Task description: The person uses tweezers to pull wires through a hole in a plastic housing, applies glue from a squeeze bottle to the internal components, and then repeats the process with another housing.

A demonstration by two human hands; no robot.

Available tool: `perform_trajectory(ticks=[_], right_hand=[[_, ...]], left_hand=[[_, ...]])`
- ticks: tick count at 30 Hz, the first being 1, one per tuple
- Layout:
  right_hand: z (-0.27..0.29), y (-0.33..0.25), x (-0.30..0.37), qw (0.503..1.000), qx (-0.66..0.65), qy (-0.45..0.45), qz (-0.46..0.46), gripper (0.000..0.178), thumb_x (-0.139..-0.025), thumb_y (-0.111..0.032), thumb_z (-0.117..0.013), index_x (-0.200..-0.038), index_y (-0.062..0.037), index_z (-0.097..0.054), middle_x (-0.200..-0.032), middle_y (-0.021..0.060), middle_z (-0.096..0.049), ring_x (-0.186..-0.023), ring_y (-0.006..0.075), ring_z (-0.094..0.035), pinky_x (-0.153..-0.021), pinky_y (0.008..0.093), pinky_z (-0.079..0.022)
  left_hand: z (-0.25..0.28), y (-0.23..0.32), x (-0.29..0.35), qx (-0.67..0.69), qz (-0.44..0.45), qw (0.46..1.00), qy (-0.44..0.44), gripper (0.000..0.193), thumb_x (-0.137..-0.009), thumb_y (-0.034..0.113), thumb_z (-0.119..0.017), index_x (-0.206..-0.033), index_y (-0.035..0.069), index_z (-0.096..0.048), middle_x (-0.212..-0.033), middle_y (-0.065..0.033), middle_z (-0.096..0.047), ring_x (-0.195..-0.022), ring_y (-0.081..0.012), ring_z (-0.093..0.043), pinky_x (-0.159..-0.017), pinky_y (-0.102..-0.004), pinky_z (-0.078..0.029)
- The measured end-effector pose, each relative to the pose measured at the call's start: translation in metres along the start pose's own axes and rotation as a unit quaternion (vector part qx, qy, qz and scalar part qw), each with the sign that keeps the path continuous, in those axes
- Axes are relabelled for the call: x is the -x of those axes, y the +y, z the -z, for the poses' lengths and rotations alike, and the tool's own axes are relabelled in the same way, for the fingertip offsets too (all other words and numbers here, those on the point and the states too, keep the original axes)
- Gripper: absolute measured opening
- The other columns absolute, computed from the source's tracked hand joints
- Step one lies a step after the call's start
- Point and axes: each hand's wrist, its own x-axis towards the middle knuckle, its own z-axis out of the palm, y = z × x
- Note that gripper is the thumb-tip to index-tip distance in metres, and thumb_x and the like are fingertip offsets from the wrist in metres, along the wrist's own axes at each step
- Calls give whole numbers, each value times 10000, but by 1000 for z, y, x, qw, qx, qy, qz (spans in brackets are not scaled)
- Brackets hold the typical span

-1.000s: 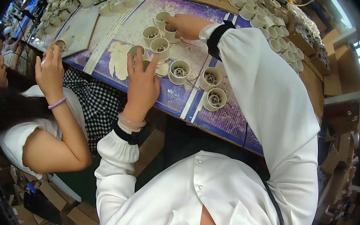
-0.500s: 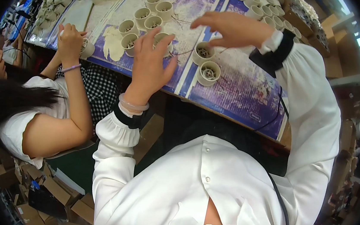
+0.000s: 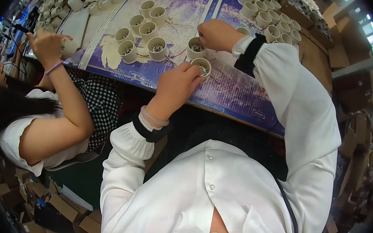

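Two round white cups with wires and small metal parts inside stand one behind the other on the purple-printed tabletop. My left hand (image 3: 177, 88) is closed at the left side of the nearer cup (image 3: 205, 64), its fingertips on the rim. Curled at the right rim of the farther cup (image 3: 193, 51) is my right hand (image 3: 219, 34). Its fingertips are hidden, so what they pinch does not show. Thin dark wires trail from the cups. To the left stands a group of several similar filled cups (image 3: 158, 55).
Many white cups (image 3: 272, 32) crowd the far right. A co-worker (image 3: 39, 126) sits at my left, hands around a white cup (image 3: 69, 48). Pale dried residue (image 3: 111, 54) marks the tabletop (image 3: 234, 96). Cardboard boxes (image 3: 64, 202) lie on the floor at lower left.
My left hand has come from over the left group to the nearer cup and closed there. My right hand, fingers spread before, has curled at the farther cup's rim. The view has shifted slightly.
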Motion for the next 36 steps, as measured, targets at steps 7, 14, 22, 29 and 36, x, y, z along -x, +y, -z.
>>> perform_trajectory(ticks=[7,14,22,29,36], right_hand=[[-4,-9,-73,999,18,21,-18,199,-775,-127,-609,-908,-8,-697,-896,222,-671,-858,383,-658,-738,452,-534],[-4,-5,-84,997,34,67,-27,215,-822,-178,-620,-965,-37,-696,-902,186,-684,-829,364,-666,-712,435,-539],[90,10,0,984,-62,162,-41,283,-880,-271,-622,-1001,-20,-667,-893,167,-681,-813,275,-660,-708,377,-510],[135,-1,167,900,-244,353,-73,282,-902,-232,-615,-1047,8,-644,-886,100,-669,-781,185,-628,-697,298,-492],[41,-12,270,897,-294,252,-212,238,-890,-118,-623,-1099,-5,-604,-911,58,-642,-776,114,-589,-693,248,-473]], left_hand=[[39,-21,21,-59,51,997,1,126,-779,179,-691,-829,111,-597,-756,-68,-539,-675,-292,-578,-566,-378,-459],[71,-41,30,-131,57,990,-7,114,-773,165,-686,-834,116,-604,-778,-65,-543,-691,-285,-583,-572,-370,-463],[76,-27,18,-179,45,983,19,239,-772,185,-726,-965,98,-616,-858,-78,-579,-723,-290,-596,-596,-357,-481],[22,33,-44,64,41,997,-2,438,-776,231,-752,-1142,68,-576,-1008,-107,-593,-808,-256,-610,-662,-326,-503],[-74,34,-126,51,-115,992,3,601,-810,306,-732,-1278,25,-481,-1186,-144,-551,-1003,-275,-545,-843,-364,-462]])
